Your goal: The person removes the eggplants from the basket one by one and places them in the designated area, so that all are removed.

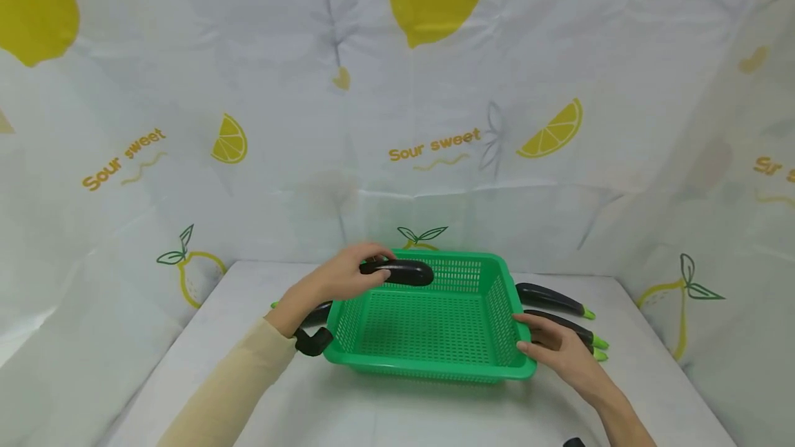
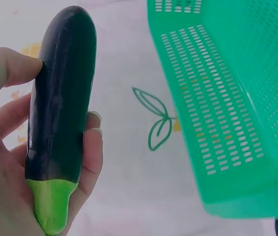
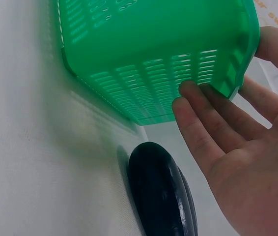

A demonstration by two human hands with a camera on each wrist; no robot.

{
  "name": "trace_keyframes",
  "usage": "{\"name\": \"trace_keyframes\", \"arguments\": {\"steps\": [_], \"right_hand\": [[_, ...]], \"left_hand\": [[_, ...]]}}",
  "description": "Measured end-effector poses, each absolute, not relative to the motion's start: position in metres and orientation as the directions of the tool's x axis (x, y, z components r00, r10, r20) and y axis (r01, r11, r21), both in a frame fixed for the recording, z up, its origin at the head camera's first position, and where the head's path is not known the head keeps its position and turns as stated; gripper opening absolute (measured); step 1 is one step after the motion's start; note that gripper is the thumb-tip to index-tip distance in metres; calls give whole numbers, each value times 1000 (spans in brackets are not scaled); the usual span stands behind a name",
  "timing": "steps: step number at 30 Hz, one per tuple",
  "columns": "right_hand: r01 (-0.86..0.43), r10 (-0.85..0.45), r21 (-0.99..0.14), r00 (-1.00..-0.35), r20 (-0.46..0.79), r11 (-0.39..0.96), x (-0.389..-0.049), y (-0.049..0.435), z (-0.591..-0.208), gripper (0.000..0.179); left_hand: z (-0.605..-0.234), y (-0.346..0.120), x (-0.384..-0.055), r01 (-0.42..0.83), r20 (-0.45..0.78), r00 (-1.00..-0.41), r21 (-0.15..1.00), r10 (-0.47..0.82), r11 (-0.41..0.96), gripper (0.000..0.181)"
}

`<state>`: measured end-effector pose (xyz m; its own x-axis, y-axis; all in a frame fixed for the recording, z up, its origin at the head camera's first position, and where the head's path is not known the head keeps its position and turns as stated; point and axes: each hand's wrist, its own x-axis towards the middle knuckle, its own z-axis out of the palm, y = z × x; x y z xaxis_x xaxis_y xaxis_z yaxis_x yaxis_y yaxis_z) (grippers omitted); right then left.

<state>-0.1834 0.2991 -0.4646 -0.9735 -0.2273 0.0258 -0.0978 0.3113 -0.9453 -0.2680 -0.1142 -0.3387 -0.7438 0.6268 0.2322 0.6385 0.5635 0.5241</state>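
Note:
My left hand (image 1: 348, 274) grips a dark purple eggplant (image 1: 410, 273) over the back left part of a green plastic basket (image 1: 428, 368). In the left wrist view the eggplant (image 2: 63, 103) has a bright green stem end toward the palm, thumb on one side and fingers round the other. With my right hand (image 1: 562, 350) I hold the basket's right rim near its front corner. The right wrist view has that hand's fingers (image 3: 217, 118) against the perforated outer wall. No eggplant shows inside the basket.
Several eggplants (image 1: 553, 299) lie on the white table (image 1: 397, 419) right of the basket, green ends outward. Another eggplant (image 1: 318, 314) lies left of it, partly hidden by my left wrist. A lemon-printed white sheet (image 1: 298, 178) hangs behind and at the sides.

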Motion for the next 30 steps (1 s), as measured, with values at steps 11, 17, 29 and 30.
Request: {"name": "trace_keyframes", "arguments": {"steps": [11, 17, 29, 30], "right_hand": [[-91, -234, -946, -972, 17, 310, -183, 297, -464, 60], [-102, -221, -942, -975, 31, 320, -183, 298, -462, 60], [-116, -224, -938, -974, 42, 325, -183, 298, -463, 59], [-111, -219, -939, -975, 39, 326, -183, 298, -463, 59]], "left_hand": [[-345, -161, -253, 584, 267, -799, 563, 539, 585, 30], [-356, -186, -253, 566, 305, -821, 549, 482, 616, 28], [-391, -234, -254, 442, 303, -896, 555, 323, 705, 28], [-394, -238, -253, 431, 302, -901, 557, 310, 710, 28]]}}
